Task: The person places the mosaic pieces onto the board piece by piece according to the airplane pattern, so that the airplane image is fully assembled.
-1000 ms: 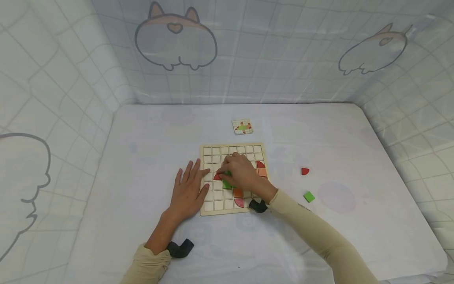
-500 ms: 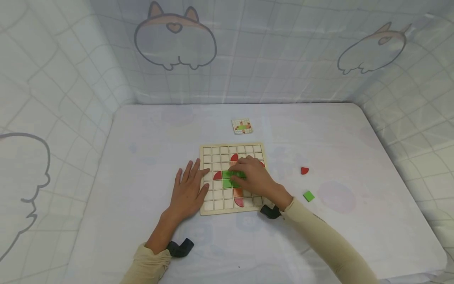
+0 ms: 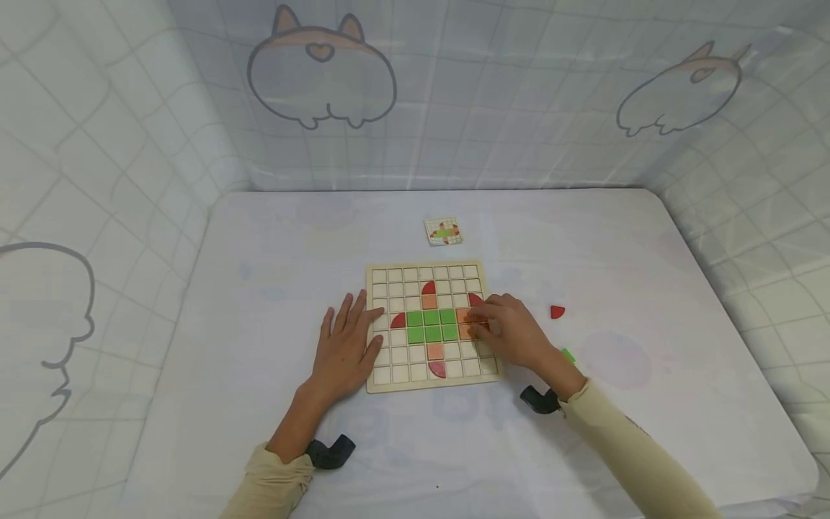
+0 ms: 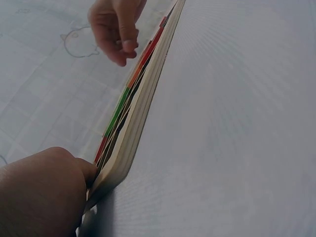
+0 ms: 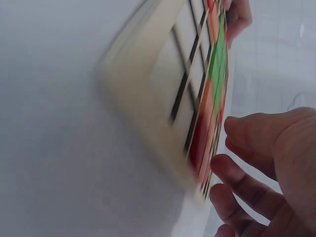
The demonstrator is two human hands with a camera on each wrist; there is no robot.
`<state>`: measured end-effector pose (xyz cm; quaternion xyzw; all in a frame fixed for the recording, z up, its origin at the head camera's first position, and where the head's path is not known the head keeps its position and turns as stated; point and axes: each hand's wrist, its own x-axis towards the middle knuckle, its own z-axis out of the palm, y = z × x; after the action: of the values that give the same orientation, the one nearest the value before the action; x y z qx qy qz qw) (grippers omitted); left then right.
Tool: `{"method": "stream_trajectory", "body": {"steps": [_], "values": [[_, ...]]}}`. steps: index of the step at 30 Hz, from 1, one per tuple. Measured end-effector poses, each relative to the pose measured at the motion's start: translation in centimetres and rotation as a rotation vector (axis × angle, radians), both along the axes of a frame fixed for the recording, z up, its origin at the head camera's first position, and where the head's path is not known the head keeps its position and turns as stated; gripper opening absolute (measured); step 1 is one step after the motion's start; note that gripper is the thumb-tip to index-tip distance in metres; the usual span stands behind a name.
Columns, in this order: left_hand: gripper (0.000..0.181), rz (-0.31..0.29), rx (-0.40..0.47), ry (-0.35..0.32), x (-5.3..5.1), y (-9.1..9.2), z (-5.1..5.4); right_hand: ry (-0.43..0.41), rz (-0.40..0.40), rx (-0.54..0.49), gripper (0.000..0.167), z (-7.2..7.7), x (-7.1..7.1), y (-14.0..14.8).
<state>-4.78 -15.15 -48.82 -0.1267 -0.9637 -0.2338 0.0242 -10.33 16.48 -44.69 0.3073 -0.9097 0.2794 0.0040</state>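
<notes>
A wooden grid board (image 3: pixel 402 388) lies flat, with green square tiles (image 3: pixel 431 326), orange square tiles (image 3: pixel 435 352) and red quarter-round tiles (image 3: pixel 398 321) set in several of its cells. My left hand (image 3: pixel 344 349) lies palm down along the left edge, its fingers spread, with thumb and index finger reaching onto the frame. Over the right side of the board hovers my right hand (image 3: pixel 512 331). In the right wrist view its thumb and fingers (image 5: pixel 247 185) are loosely bent and apart, with nothing between them. That hand hides part of the orange and red tiles at the right.
Behind the board lies a small pattern card (image 3: pixel 444 231) showing a similar coloured figure. To the right are a loose red quarter-round tile (image 3: pixel 557 312) and a loose green square tile (image 3: pixel 568 356), the latter partly covered by the right wrist. A white cloth (image 3: pixel 292 252) covers the table.
My right hand has moved from the red tile at the left, across the green tiles, to the board's right side, uncovering the middle. The left hand has stayed in place.
</notes>
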Motion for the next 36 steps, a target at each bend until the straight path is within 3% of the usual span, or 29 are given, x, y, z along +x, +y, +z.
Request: {"method": "stream_trajectory", "body": {"steps": [16,30,36], "values": [[0.047,-0.007,-0.006,-0.003,-0.1,-0.1,-0.1,-0.026,-0.301,0.163,0.026,-0.1,1.4,6.6],[0.048,-0.015,-0.009,0.0,-0.2,-0.1,-0.4,-0.173,-0.353,0.232,0.039,1.2,4.8,11.0],[0.048,-0.015,-0.018,0.0,-0.3,-0.1,-0.4,-0.226,-0.353,0.175,0.03,1.3,5.5,11.5]]}}
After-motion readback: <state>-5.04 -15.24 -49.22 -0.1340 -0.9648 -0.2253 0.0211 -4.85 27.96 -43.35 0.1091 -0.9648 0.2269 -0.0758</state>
